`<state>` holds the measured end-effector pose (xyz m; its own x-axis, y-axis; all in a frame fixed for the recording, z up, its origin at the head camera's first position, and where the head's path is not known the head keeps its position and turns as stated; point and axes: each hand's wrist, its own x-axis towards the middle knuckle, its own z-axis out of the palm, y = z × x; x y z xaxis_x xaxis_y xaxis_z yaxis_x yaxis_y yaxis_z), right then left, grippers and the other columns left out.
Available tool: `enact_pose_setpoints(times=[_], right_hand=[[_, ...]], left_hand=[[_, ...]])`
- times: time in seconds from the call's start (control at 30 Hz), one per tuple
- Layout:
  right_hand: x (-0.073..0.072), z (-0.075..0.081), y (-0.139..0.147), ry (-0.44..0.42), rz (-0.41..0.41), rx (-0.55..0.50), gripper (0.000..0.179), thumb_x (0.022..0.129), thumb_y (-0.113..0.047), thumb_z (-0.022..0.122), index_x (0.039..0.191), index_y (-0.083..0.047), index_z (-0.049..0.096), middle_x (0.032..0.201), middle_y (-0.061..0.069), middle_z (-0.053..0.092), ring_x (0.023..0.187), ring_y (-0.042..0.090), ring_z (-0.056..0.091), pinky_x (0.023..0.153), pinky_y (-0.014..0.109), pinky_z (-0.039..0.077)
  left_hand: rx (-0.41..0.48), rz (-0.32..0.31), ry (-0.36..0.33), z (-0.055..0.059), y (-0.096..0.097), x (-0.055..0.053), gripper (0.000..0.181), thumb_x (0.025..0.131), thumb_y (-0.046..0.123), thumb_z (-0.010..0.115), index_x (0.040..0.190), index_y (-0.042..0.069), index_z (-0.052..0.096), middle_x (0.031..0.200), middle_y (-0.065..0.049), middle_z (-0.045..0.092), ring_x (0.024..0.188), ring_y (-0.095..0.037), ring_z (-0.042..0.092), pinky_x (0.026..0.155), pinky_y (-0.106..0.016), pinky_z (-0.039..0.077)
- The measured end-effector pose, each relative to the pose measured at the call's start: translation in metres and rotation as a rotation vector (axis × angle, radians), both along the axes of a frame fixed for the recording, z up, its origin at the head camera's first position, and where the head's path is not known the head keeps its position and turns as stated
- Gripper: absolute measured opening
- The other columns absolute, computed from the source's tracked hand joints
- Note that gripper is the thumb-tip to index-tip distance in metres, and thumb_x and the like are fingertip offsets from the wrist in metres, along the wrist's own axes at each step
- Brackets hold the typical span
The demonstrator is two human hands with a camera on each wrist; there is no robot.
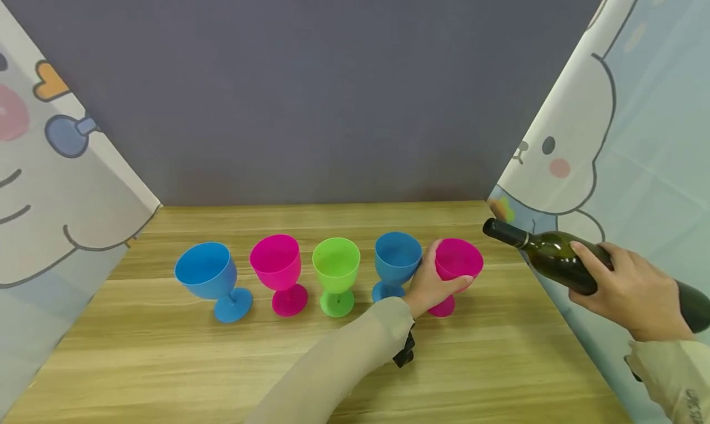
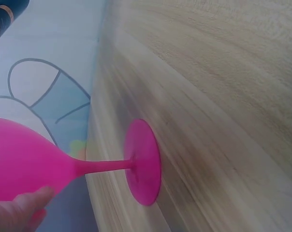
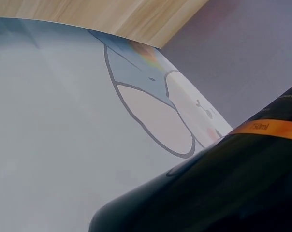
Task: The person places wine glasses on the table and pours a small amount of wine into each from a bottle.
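Observation:
With thumb and fingers around its bowl, my left hand grips the pink goblet at the right end of a row. In the left wrist view the goblet's stem and round foot show, the foot close over the wood; fingertips press the bowl. My right hand holds a dark green wine bottle by its body, tilted nearly flat, its neck pointing left toward the pink goblet. Up close in the right wrist view, the bottle shows an orange label band; the right hand is hidden there.
Left of the held goblet stand a blue goblet, a green goblet, another pink goblet and another blue goblet. They stand on a wooden table. A grey panel rises behind, with cartoon-printed cloth at both sides.

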<state>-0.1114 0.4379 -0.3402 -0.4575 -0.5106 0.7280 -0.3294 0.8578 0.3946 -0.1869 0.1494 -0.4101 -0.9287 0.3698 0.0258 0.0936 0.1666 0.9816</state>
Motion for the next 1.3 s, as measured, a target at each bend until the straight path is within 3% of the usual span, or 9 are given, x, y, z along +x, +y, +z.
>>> enact_pose_setpoints(times=[0.27, 0.7, 1.3], right_hand=[[0.007, 0.002, 0.005, -0.074, -0.022, 0.056, 0.071, 0.092, -0.064, 0.023, 0.129, -0.01, 0.051, 0.082, 0.038, 0.053, 0.055, 0.051, 0.052, 0.044, 0.062, 0.043], [0.001, 0.006, 0.004, -0.083, 0.022, 0.085, 0.066, 0.092, -0.057, 0.025, 0.13, -0.01, 0.052, 0.079, 0.037, 0.051, 0.052, 0.05, 0.05, 0.043, 0.062, 0.043], [-0.006, -0.013, 0.006, -0.124, 0.04, 0.073, 0.067, 0.09, -0.057, 0.025, 0.128, -0.01, 0.054, 0.08, 0.036, 0.053, 0.051, 0.046, 0.05, 0.041, 0.059, 0.043]], left_hand=[[-0.001, 0.002, 0.013, -0.004, 0.002, 0.0, 0.081, 0.08, 0.028, 0.078, 0.147, 0.021, 0.032, 0.128, 0.004, 0.048, 0.111, -0.015, 0.051, 0.08, -0.028, 0.051], [0.01, 0.009, 0.005, -0.004, 0.002, -0.001, 0.079, 0.08, 0.028, 0.078, 0.145, 0.028, 0.033, 0.127, 0.005, 0.048, 0.112, -0.014, 0.05, 0.079, -0.027, 0.051], [0.009, 0.011, 0.021, -0.006, 0.003, -0.003, 0.08, 0.079, 0.028, 0.078, 0.146, 0.024, 0.033, 0.128, 0.004, 0.048, 0.112, -0.014, 0.05, 0.077, -0.026, 0.051]])
